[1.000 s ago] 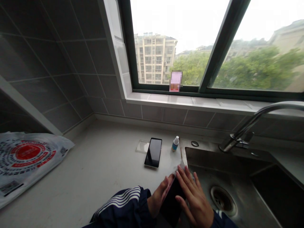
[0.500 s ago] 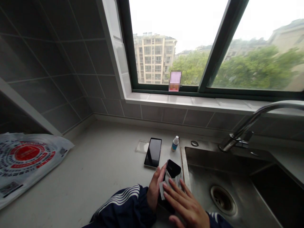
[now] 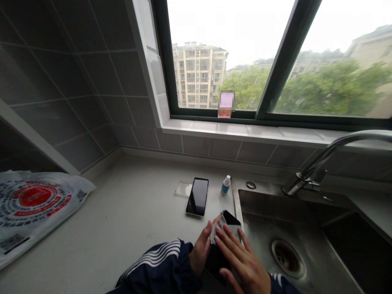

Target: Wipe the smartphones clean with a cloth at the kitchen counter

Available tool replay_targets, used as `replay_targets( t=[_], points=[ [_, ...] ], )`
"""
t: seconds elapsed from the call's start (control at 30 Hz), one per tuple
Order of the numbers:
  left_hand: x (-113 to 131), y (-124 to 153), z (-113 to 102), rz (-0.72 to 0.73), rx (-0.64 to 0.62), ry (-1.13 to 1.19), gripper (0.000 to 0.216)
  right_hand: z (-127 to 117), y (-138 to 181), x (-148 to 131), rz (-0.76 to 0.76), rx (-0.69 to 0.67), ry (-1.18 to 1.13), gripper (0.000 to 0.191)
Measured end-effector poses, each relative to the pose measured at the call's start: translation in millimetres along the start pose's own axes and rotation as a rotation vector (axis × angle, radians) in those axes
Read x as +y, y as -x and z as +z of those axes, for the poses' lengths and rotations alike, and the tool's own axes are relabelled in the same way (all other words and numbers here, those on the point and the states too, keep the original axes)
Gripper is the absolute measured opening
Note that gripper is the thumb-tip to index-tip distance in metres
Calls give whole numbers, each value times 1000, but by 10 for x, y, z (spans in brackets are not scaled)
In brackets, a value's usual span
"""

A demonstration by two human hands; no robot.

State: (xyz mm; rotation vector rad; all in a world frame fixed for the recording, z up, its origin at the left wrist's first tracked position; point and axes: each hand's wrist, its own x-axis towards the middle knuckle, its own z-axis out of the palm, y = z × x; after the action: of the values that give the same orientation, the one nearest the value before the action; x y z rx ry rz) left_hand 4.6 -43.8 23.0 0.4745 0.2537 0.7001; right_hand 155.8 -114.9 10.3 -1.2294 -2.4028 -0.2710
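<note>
My right fingers lie spread and flat, pressing a thin pale cloth onto a glossy black phone. My left fingers curl around its edge, gripping it. The phone sits just left of the steel sink, above the smooth grey tabletop. A second phone, flat and black, lies farther left of the sink, and a small white bottle stands at its far left corner.
</note>
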Motion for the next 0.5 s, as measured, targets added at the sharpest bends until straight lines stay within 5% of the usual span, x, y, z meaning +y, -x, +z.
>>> replay_targets(
  t=[0.27, 0.5],
  points=[
    [-52, 62, -3, 45, -158, -140, 53, -8, 16, 117, 195, 33, 49, 65],
    [72, 24, 68, 140, 23, -4, 55, -19, 10, 48, 133, 16, 47, 60]
  ],
)
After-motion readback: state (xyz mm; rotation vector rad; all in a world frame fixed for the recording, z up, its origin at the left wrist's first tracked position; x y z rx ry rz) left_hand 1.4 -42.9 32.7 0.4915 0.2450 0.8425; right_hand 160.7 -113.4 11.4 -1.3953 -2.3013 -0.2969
